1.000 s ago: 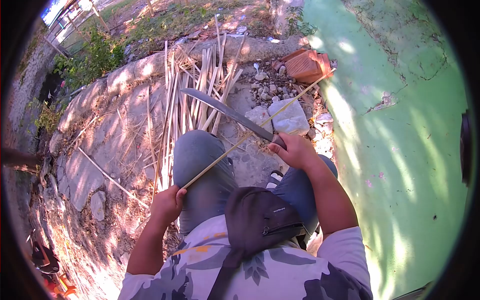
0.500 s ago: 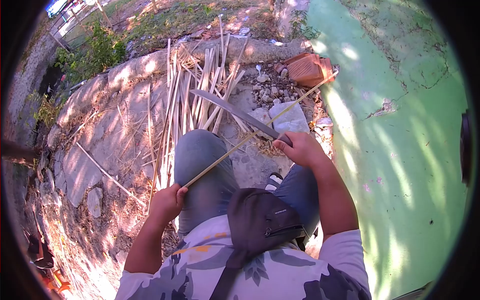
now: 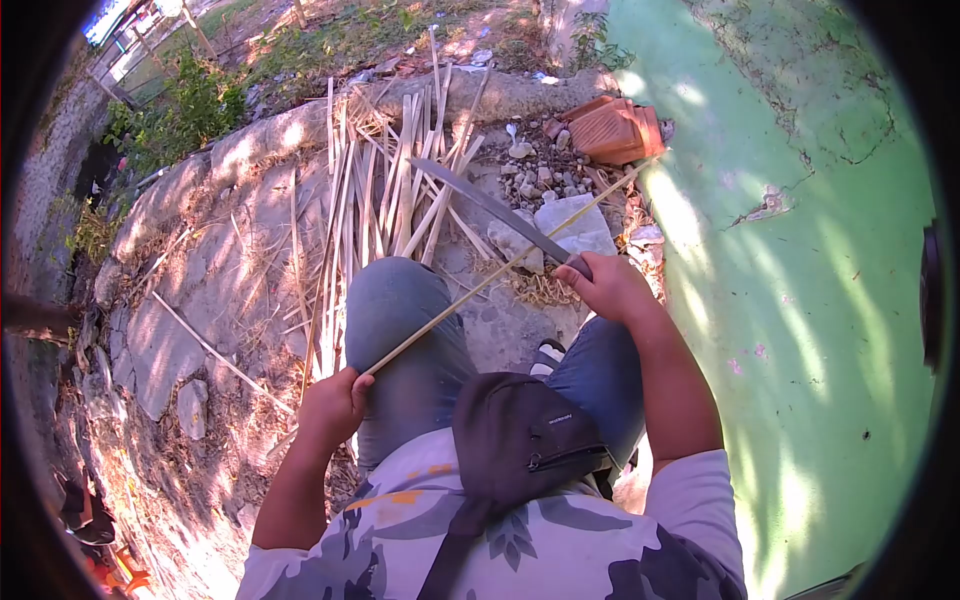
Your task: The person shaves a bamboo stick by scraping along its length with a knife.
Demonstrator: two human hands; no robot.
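Observation:
My left hand (image 3: pixel 335 405) is closed around the lower end of a long thin yellowish strip (image 3: pixel 440 318), beside my left knee. The strip slants up to the right, towards the orange tiles. My right hand (image 3: pixel 612 287) grips the handle of a long machete (image 3: pixel 490 206), whose dark blade points up and left and crosses the strip just left of the hand. Beyond my knees lies a pile of pale split strips (image 3: pixel 405 190) on the ground.
Orange roof tiles (image 3: pixel 613 130) lie at the foot of a green wall (image 3: pixel 800 330) on the right. A pale stone block (image 3: pixel 575 225) and gravel are near them. One loose strip (image 3: pixel 225 355) lies on the left, and a black bag (image 3: pixel 515 430) hangs at my chest.
My right hand has moved a little to the right along the strip, taking the machete with it. My left hand has stayed almost in place on the strip.

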